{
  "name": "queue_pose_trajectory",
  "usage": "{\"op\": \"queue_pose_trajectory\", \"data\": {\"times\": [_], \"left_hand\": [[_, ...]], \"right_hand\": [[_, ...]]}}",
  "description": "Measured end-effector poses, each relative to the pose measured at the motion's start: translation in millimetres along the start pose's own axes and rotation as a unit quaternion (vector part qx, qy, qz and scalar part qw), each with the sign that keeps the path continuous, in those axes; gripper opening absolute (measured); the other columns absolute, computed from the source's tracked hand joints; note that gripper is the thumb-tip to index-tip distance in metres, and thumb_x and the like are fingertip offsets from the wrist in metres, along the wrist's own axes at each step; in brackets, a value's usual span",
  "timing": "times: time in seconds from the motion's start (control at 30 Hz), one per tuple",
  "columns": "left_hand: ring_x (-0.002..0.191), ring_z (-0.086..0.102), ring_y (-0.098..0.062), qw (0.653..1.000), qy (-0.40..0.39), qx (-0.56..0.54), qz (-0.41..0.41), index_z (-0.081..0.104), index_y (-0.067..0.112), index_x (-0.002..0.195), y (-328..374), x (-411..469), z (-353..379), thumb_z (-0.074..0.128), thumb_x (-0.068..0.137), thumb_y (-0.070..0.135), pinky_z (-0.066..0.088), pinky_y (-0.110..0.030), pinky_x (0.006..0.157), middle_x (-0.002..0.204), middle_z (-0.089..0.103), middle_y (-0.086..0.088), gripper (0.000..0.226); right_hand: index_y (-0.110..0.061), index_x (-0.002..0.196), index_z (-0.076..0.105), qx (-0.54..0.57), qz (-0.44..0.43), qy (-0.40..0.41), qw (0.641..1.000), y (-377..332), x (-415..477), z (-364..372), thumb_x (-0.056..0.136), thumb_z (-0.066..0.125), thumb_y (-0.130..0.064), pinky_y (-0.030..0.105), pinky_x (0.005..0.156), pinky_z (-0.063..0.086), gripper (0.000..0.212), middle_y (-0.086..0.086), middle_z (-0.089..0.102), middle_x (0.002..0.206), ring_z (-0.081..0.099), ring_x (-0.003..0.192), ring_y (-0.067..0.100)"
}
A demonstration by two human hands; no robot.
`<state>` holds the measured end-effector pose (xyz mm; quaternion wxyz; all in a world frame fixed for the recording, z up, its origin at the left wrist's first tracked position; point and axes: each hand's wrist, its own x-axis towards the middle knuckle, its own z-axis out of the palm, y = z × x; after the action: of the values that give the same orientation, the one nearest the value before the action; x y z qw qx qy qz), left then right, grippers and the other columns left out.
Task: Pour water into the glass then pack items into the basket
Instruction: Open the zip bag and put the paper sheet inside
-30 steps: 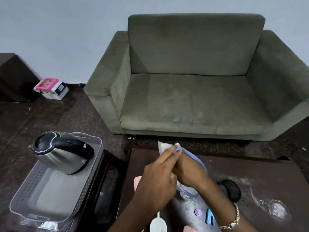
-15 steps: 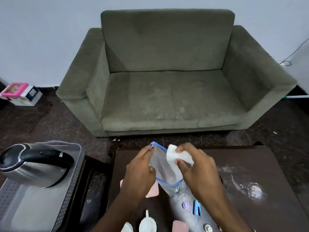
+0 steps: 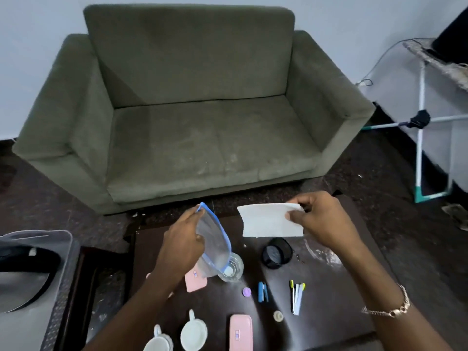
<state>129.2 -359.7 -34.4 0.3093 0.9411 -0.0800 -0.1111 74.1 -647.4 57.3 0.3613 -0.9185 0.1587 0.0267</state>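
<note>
Dark table [image 3: 336, 295], green sofa [image 3: 192, 110] beyond. Left hand [image 3: 181, 245] grips a clear blue-rimmed bag [image 3: 214, 240] by its mouth, as half a second ago. Right hand [image 3: 320, 219] pinches a white paper [image 3: 269, 220], now drawn fully out of the bag and held to its right, apart. Glass [image 3: 233, 271] stands just under the bag's lower end. Basket [image 3: 64, 269] at left edge holds the kettle [image 3: 22, 279].

Left hand [image 3: 181, 243] grips clear bag [image 3: 214, 239] (blue-rimmed); right hand [image 3: 323, 219] pinches paper [image 3: 268, 221].
</note>
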Motion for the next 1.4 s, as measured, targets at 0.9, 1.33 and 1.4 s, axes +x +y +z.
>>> {"op": "queue_pose_trajectory", "data": {"times": [0.9, 1.33, 1.4], "left_hand": [[0.135, 0.052, -0.022, 1.0, -0.012, -0.021, -0.016, 0.055, 0.018, 0.146, 8, -19, 28, 0.064, 0.085, 0.003, 0.043, -0.042, 0.11, 0.15, 0.052, 0.005, 0.063], [0.085, 0.069, -0.023, 0.985, 0.107, -0.126, -0.051, 0.073, 0.02, 0.11, 3, -30, -21, 0.075, 0.087, 0.038, 0.058, -0.04, 0.083, 0.09, 0.07, -0.001, 0.029], [0.072, 0.067, -0.013, 0.974, 0.143, -0.174, -0.034, 0.066, 0.027, 0.094, -11, -38, -33, 0.073, 0.084, 0.053, 0.058, -0.033, 0.072, 0.077, 0.068, 0.003, 0.029]], "right_hand": [[-0.011, 0.126, 0.061, -0.131, 0.059, 0.116, 0.983, 128, 19, 112, 0.095, 0.069, -0.028, 0.038, 0.081, 0.055, 0.036, 0.006, 0.055, 0.122, 0.068, 0.1, 0.03], [-0.023, 0.117, 0.064, -0.198, -0.159, -0.117, 0.96, -15, -46, 145, 0.088, 0.065, -0.055, 0.038, 0.089, 0.049, 0.043, 0.002, 0.05, 0.131, 0.061, 0.114, 0.031], [-0.019, 0.104, 0.065, -0.116, -0.184, -0.1, 0.971, -18, -41, 136, 0.092, 0.065, -0.035, 0.037, 0.078, 0.051, 0.02, 0.0, 0.056, 0.108, 0.065, 0.096, 0.026]]}}
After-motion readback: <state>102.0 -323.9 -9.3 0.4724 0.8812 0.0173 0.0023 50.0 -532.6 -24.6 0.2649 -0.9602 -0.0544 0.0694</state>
